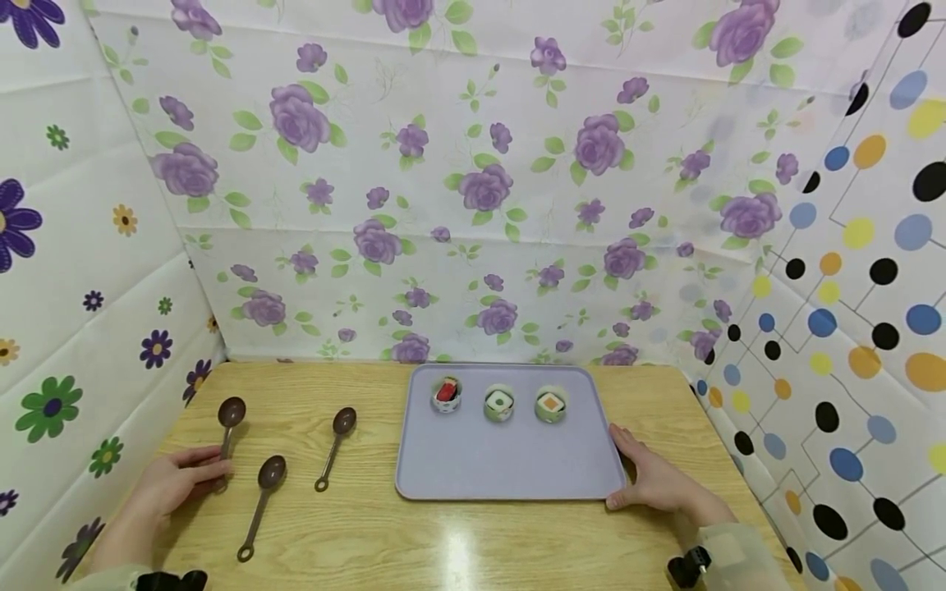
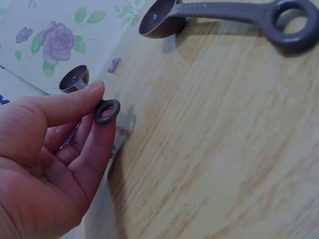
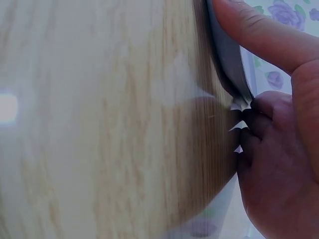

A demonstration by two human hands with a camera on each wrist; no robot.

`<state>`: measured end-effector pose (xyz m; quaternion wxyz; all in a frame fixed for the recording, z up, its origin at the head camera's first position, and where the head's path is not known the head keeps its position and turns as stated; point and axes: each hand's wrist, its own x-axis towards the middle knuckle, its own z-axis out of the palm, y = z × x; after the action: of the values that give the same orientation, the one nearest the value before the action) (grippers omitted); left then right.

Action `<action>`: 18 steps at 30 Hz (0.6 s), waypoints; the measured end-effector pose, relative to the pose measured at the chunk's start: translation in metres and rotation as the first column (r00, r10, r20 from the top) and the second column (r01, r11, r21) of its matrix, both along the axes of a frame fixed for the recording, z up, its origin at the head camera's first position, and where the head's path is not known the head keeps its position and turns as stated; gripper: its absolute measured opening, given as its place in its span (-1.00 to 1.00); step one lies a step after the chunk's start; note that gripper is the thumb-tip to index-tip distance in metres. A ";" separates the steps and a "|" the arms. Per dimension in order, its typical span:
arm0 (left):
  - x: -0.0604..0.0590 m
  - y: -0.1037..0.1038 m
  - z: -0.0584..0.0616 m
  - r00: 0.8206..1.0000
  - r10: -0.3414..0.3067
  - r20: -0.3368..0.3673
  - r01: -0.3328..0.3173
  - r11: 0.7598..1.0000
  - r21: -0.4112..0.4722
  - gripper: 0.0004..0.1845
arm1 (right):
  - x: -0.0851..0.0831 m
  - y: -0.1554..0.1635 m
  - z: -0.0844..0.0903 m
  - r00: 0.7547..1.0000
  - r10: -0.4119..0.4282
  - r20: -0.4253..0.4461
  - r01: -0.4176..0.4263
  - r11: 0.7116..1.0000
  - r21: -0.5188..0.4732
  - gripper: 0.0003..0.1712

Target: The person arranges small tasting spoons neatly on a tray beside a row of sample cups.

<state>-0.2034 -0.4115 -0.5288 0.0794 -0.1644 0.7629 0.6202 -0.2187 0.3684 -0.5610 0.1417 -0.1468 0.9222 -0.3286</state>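
Note:
My left hand (image 1: 166, 488) pinches the handle of a dark brown measuring spoon (image 1: 231, 412) between thumb and fingers, near the ring end. In the left wrist view the ring (image 2: 107, 112) pokes out past the thumb, with the bowl beyond. Two similar spoons lie to its right, one nearer the front (image 1: 271, 474) and one farther back (image 1: 343, 423). At the pale purple tray (image 1: 510, 472), my right hand (image 1: 661, 484) rests against the right edge, its thumb by the front corner and its fingers farther back along the side.
Along the tray's back stand three small patterned cups: one holds a red piece (image 1: 447, 391), one a white piece with green (image 1: 499, 402), one a white piece with orange (image 1: 550, 404). Flowered and dotted cloth walls enclose the wooden table (image 1: 369, 542) behind and at both sides.

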 end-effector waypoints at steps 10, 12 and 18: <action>0.004 0.004 -0.001 0.998 0.023 -0.065 -0.028 0.996 -0.081 -0.39 | -0.002 -0.001 -0.002 1.000 -0.002 -0.008 0.002 1.000 -0.020 0.61; 0.005 0.007 0.000 0.997 0.027 -0.075 -0.035 0.994 -0.103 -0.36 | -0.002 -0.001 -0.002 1.000 -0.003 -0.005 0.003 1.000 -0.022 0.60; 0.008 0.018 0.005 0.996 0.004 -0.090 -0.011 0.997 -0.079 -0.32 | -0.001 0.000 -0.003 1.000 0.000 -0.012 0.000 1.000 -0.021 0.60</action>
<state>-0.1950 -0.3935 -0.5238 0.0363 -0.1422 0.7891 0.5965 -0.2196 0.3687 -0.5644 0.1346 -0.1504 0.9195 -0.3373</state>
